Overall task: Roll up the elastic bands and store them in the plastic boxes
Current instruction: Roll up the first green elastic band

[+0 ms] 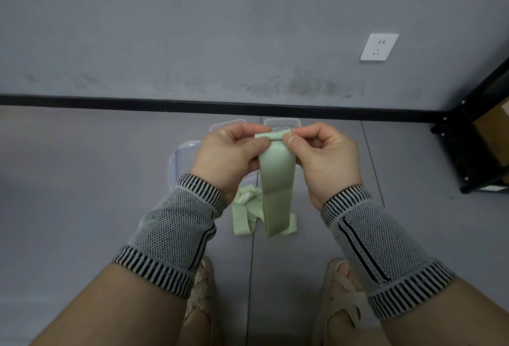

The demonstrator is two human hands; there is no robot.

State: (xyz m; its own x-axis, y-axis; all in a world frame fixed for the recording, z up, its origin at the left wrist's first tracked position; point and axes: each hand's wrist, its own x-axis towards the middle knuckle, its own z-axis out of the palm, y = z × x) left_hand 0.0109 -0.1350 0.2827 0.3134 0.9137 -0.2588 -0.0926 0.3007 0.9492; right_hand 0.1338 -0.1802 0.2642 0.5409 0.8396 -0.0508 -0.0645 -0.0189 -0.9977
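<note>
A wide pale green elastic band [278, 180] hangs down in front of me, its top end folded over into a small roll. My left hand [228, 155] and my right hand [325, 155] both pinch that rolled top end between thumb and fingers. More green bands [242, 216] lie in a loose heap on the floor below. Clear plastic boxes [179, 163] sit on the floor behind my hands, partly hidden by them, with another box [281, 122] just beyond.
The grey floor [82, 180] meets a grey wall with a black skirting strip [137, 100]. A white socket [379, 46] is on the wall. A black metal shelf [473, 139] stands at the right. My sandalled feet [341, 304] are below.
</note>
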